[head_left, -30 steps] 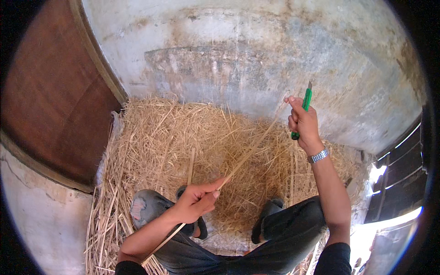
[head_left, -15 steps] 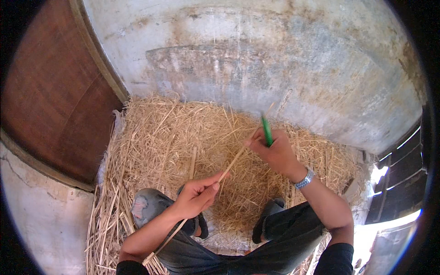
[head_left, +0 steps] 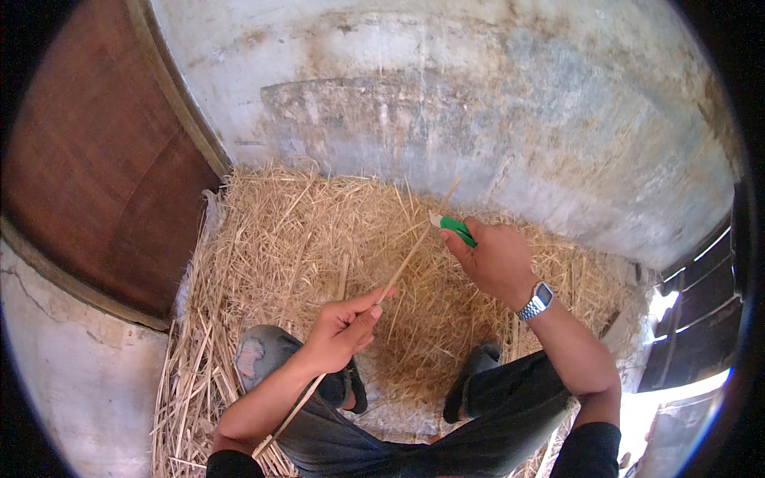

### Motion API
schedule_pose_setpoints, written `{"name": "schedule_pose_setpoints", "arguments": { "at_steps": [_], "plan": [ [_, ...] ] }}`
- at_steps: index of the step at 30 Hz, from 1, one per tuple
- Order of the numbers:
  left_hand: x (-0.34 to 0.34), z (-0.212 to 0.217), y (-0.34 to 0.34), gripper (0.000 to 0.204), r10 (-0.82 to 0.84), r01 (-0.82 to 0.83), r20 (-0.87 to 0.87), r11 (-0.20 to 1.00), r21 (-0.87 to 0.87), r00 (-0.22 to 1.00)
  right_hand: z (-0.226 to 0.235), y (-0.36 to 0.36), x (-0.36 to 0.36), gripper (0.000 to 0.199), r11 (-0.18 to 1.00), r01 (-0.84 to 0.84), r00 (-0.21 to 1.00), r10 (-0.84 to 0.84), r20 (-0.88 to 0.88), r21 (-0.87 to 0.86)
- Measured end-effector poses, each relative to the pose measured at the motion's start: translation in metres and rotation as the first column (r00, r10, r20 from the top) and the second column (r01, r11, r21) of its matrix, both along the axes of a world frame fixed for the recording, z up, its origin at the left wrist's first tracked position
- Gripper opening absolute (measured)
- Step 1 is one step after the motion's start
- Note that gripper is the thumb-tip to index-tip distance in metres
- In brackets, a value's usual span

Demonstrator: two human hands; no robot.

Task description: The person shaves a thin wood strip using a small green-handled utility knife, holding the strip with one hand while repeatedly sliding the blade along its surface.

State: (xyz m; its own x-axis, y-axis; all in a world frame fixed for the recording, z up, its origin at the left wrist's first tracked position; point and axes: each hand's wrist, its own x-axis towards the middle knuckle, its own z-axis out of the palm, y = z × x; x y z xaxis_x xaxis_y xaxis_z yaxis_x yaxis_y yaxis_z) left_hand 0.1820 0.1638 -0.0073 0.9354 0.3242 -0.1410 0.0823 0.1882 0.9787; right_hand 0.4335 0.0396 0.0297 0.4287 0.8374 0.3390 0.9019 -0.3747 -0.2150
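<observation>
While the stained plaster wall [head_left: 446, 103] fills the far side from where I stand, a brown door-like panel [head_left: 88, 175] takes up the left, and a deep bed of pale shavings and split strips [head_left: 295, 215] covers the floor between. Person sits over it, knees apart in faded dark jeans [head_left: 343, 442], left knee ripped. Work piece: one long thin strip, bamboo by its look [head_left: 410, 256], running diagonally from beside the left forearm, through the left hand, up and away past the right hand, far end over the edge of the shavings by the wall. Left hand [head_left: 344, 331]: thumb and forefinger closed in a pinch on the strip, other fingers curled, no gap that I can see. Right hand [head_left: 500, 261]: wrapped closed around a green utility knife [head_left: 457, 231], thumb along the handle; silver wristwatch [head_left: 535, 301] on that wrist. Smallest bit, the blade [head_left: 435, 220], sits right at the strip beyond the left pinch; can't tell whether it's touching. Handling, my read: strip is very light, stiff along its length but springy, so the free end will likely whip; dry, probably not slippery; edges may be sharp and could splinter. Best hold is a flat pinch close behind the blade, fingertips off the edges, tail backed by the forearm.
</observation>
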Motion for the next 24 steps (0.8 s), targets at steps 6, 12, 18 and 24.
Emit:
{"name": "schedule_pose_setpoints", "arguments": {
  "at_steps": [6, 12, 18, 24],
  "plan": [
    [-0.009, -0.004, 0.003, 0.042, 0.002, -0.001, 0.051, 1.0, -0.023, 0.999, 0.005, 0.003, -0.014, 0.046, 0.996, -0.083, 0.996, 0.084, 0.021, -0.015],
    [-0.007, -0.004, 0.0, 0.041, -0.004, 0.005, 0.063, 1.0, -0.017, 0.998, 0.008, -0.015, 0.085, 0.058, 0.949, 0.302, 0.933, -0.273, -0.235, 0.095],
    [0.001, -0.011, -0.003, 0.04, 0.024, -0.027, 0.077, 0.999, 0.046, 0.997, -0.013, -0.002, 0.029, 0.041, 0.943, 0.124, 0.785, 0.098, -0.612, 0.31],
    [0.008, -0.009, -0.005, 0.04, -0.005, 0.003, 0.046, 0.998, 0.064, 0.999, -0.014, 0.011, 0.001, 0.021, 0.932, 0.149, 0.453, 0.232, -0.861, 0.329]
  ]
}}
